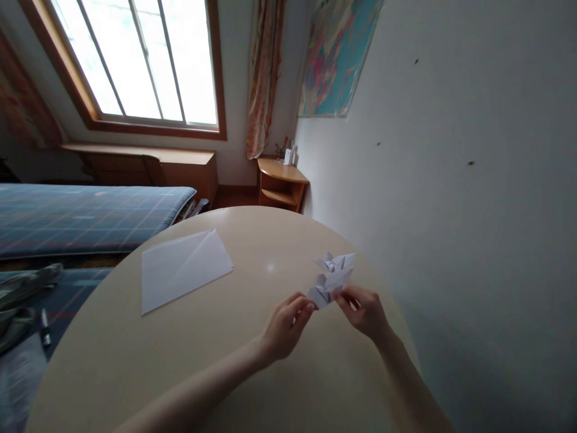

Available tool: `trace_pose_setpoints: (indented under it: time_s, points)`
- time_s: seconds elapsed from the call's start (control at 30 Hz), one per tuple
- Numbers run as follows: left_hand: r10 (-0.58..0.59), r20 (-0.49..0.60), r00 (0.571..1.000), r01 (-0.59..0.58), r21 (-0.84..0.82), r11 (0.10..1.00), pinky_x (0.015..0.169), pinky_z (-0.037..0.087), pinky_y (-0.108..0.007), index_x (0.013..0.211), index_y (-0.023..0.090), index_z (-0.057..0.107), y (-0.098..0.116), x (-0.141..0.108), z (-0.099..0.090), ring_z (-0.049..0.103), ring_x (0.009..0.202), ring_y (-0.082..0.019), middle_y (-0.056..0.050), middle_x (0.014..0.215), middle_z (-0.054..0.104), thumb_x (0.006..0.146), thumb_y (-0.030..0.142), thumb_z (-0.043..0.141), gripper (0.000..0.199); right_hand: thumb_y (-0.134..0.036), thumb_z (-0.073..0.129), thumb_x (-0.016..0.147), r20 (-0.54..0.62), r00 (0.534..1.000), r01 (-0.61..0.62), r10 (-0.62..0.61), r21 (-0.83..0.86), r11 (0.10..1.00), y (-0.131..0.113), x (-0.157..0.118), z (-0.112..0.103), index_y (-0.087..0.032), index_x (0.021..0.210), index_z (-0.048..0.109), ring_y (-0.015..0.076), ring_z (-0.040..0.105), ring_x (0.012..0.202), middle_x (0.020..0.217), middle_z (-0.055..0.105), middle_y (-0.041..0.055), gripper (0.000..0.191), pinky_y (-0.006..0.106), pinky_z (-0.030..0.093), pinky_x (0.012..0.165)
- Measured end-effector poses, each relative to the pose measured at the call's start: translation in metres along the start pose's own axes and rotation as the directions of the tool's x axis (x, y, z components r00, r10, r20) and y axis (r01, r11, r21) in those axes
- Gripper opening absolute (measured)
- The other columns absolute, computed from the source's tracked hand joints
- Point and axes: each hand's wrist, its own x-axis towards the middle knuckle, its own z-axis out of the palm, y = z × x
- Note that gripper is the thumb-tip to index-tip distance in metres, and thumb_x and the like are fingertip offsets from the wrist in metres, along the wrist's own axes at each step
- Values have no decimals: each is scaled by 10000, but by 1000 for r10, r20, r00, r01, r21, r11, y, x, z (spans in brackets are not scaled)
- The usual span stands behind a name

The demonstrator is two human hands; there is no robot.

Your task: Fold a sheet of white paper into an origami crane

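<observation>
My left hand (286, 328) and right hand (363, 311) were both pinching the folded white paper model (331, 279) over the round bench (243, 231), toward its two o'clock edge. A creased paper sheet (184, 270) lay well apart at ten o'clock, near the rim. Beyond the rim, a plaid bed (90, 216) sat at ten o'clock and a wooden nightstand (282, 183) at twelve.

Left hand (286, 328), right hand (363, 311), both pinching

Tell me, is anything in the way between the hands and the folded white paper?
Nothing visible is in the way. The left hand and the right hand are both already touching the folded white paper, with nothing between them and it.
</observation>
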Motion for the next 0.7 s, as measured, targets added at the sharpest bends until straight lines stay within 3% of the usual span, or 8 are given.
trace_pose_setpoints:
  time_s: [0.17,0.27,0.5,0.7]
  points:
    - [-44,-94,995,26,-185,982,548,403,-193,637,137,567,-14,36,37,514,547,-93,-16,627,534,908,359,385,395,-363,485,824,166,954,-250,250,-21,968,27,-7,-17,-179,551,536,91,388,369,404,445,-34,333,212,270,401]
    - [-71,-120,990,44,-211,976,524,400,-186,624,140,555,-22,48,48,508,518,-83,-9,622,528,908,363,373,404,-392,487,819,139,933,-330,333,-48,943,37,-9,-18,-169,626,597,112,458,390,443,526,-4,315,217,316,424]
    - [-148,-95,984,119,-256,959,554,446,-195,705,140,566,-42,55,53,561,580,-97,-30,718,589,844,265,466,212,-477,453,835,-43,937,-350,348,-147,925,37,-7,-8,-188,565,525,123,477,441,490,544,10,403,227,342,462]
    - [-229,-111,967,194,-262,945,588,453,-208,747,146,580,-47,55,55,565,603,-103,-22,726,594,802,200,506,108,-418,458,843,-37,933,-359,357,-84,930,32,-6,1,-176,759,596,138,558,511,639,636,32,291,231,416,524]
